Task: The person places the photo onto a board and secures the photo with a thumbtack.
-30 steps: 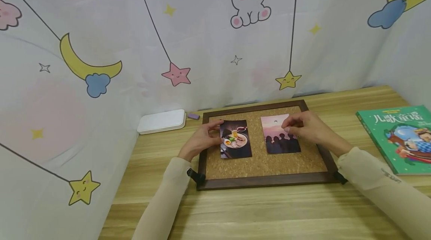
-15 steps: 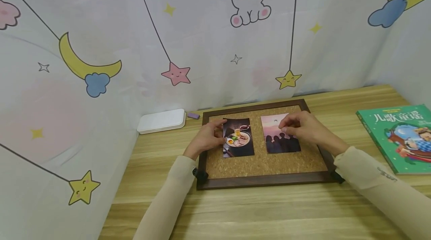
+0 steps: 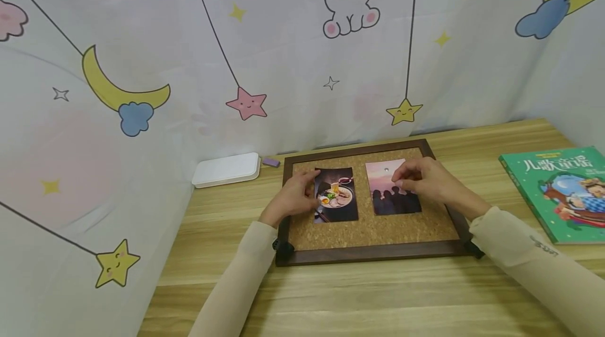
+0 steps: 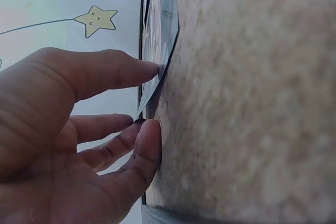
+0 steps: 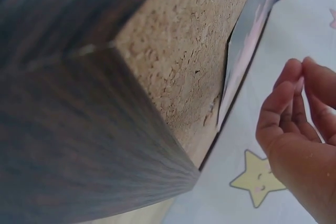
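In the head view, a photo of a noodle bowl lies on the left half of a framed corkboard. My left hand holds this photo at its left edge. The left wrist view has the thumb on the photo's edge and the other fingers curled close to the cork. A photo of dark silhouettes under a pink sky is on the right half, with a small shiny round pin near its top. My right hand hovers over its right side, thumb and fingertips brought together; I cannot tell whether something small sits between them.
A white case and a small purple block lie behind the board to the left. To the right is a green picture book. A white curtain with printed rabbits, stars and moons hangs along the back and left of the table.
My left hand has shifted slightly right, and the noodle photo has moved right with it toward the other photo. The right hand has moved slightly left and stays over the silhouette photo.
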A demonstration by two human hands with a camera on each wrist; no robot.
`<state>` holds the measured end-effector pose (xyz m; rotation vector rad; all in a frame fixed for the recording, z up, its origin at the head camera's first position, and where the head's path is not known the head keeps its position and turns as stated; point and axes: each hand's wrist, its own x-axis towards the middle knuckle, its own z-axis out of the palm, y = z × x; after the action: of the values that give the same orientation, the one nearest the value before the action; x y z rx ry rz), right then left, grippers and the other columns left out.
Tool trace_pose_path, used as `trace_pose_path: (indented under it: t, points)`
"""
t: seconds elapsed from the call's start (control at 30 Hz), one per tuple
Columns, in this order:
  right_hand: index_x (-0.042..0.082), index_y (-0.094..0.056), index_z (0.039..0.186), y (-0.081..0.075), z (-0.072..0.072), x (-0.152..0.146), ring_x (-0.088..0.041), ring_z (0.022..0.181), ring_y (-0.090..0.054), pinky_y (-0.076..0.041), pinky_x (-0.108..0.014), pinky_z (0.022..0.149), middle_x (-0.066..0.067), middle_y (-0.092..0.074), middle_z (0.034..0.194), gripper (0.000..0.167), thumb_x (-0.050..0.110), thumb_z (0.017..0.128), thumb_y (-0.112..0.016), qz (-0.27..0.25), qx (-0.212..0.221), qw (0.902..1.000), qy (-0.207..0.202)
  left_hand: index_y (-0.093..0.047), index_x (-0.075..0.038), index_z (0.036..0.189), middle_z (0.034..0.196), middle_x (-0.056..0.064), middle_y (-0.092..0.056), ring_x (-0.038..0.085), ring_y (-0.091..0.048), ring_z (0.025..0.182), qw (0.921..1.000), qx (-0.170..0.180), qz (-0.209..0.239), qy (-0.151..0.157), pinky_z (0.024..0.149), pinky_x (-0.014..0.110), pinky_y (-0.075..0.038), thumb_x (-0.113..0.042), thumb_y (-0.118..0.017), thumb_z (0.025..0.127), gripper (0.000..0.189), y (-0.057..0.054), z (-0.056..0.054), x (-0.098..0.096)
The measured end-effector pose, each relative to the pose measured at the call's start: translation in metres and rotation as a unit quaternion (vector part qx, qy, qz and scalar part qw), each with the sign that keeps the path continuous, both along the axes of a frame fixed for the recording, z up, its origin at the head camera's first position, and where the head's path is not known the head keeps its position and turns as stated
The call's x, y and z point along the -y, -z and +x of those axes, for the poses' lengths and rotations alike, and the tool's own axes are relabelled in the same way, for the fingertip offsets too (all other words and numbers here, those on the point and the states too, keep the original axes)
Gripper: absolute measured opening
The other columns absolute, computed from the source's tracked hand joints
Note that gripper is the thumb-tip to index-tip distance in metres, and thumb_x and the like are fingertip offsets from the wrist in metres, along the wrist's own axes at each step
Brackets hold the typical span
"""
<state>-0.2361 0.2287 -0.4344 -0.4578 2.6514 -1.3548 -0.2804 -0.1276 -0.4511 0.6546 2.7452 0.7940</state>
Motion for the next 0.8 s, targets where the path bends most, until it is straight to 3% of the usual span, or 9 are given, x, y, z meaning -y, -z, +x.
trace_pose_path:
  t: [0.33,0.5,0.7,0.8]
  points:
    - [0.000,-0.076,0.110,0.002,-0.002,0.000,-0.018,0.082,-0.070,-0.056,-0.025,0.071,-0.015,-0.076,0.100,0.012,0.002,0.101,-0.069,-0.002,-0.014,0.9997,-0.018,-0.041,-0.005,0.165,0.139,0.019,-0.054,0.021,-0.052,0.096,0.9992,-0.005,-0.031,0.025,0.086,0.038,-0.044,-0.017,-0.082,0.087,0.089,-0.001,0.003,0.002]
    - [0.002,-0.077,0.109,0.000,-0.005,0.003,-0.021,0.082,-0.070,-0.055,-0.025,0.070,-0.014,-0.077,0.098,0.011,0.003,0.101,-0.069,0.016,-0.012,0.9997,-0.014,-0.046,-0.001,0.161,0.148,0.020,-0.050,0.026,-0.055,0.104,0.9993,0.000,-0.021,0.029,0.091,0.041,-0.045,-0.016,-0.081,0.089,0.081,-0.002,0.004,0.002]
    - [0.003,-0.078,0.108,-0.004,-0.011,0.010,-0.024,0.074,-0.068,-0.053,-0.028,0.063,-0.013,-0.074,0.091,0.011,0.004,0.101,-0.069,0.019,-0.009,0.9995,-0.022,-0.050,-0.001,0.159,0.160,0.022,-0.042,0.032,-0.053,0.124,0.9990,0.009,-0.023,0.037,0.107,0.049,-0.046,-0.018,-0.078,0.093,0.073,-0.002,0.005,0.003]
    - [0.003,-0.077,0.109,-0.007,-0.015,0.017,-0.026,0.071,-0.066,-0.053,-0.030,0.060,-0.014,-0.073,0.089,0.012,0.005,0.101,-0.069,0.017,0.003,0.9994,-0.029,-0.048,-0.002,0.160,0.162,0.021,-0.039,0.029,-0.053,0.120,0.9988,0.017,-0.025,0.038,0.104,0.046,-0.046,-0.019,-0.078,0.093,0.075,-0.002,0.005,0.004]
